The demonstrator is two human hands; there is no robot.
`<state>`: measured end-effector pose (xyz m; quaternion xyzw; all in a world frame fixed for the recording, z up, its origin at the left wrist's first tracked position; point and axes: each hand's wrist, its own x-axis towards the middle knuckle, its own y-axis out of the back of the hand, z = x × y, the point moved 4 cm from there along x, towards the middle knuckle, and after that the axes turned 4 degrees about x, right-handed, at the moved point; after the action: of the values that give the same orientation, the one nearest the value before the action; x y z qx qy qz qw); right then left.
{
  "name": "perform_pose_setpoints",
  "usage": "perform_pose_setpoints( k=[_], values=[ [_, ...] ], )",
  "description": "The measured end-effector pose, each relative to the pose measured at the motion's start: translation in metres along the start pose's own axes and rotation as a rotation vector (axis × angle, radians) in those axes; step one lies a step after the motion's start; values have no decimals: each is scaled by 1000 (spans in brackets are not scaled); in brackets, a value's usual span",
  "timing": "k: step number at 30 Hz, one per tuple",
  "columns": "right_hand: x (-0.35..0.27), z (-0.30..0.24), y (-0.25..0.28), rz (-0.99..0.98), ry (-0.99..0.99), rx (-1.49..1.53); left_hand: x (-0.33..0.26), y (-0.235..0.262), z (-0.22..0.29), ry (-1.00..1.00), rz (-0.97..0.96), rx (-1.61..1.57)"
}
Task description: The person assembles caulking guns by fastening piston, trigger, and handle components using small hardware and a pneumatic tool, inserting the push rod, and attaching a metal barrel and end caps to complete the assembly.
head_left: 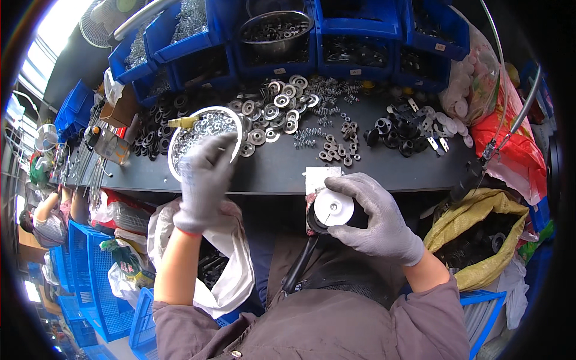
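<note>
My right hand (pixel 379 217), in a grey glove, grips a white disc (pixel 334 207) from its right side, thumb below and fingers above. A small metal piece shows at the disc's centre, and a black round part lies beneath it. Both sit over a small fixture (pixel 311 225) at the bench's front edge; a black handle (pixel 300 264) slopes down from there. My left hand (pixel 208 174), also gloved, is over the near right part of a white-rimmed bowl (pixel 174 157) full of small shiny metal parts. Its fingers are bent down and smeared, so whether they hold anything is hidden.
Loose metal washers (pixel 282 101), springs (pixel 307 138), small nuts (pixel 339 150) and black parts (pixel 399 135) lie heaped across the dark bench (pixel 270 174). Blue bins (pixel 360 30) line the back. A yellow sack (pixel 480 207) stands at right, a white sack (pixel 237 273) at left.
</note>
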<state>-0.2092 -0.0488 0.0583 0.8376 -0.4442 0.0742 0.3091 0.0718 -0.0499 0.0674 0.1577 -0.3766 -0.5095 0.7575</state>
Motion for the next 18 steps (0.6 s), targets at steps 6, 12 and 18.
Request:
perform_pose_setpoints(
  k=[6, 12, 18],
  values=[
    [1, 6, -2, 15, -7, 16, -31, -36, 101, -402, -385, -85],
    [0, 8, 0, 4, -13, 21, -39, -39, 108, -717, -391, 233],
    [2, 17, 1, -73, -2, 220, -40, -39, 112, -888, -413, 370]
  ],
)
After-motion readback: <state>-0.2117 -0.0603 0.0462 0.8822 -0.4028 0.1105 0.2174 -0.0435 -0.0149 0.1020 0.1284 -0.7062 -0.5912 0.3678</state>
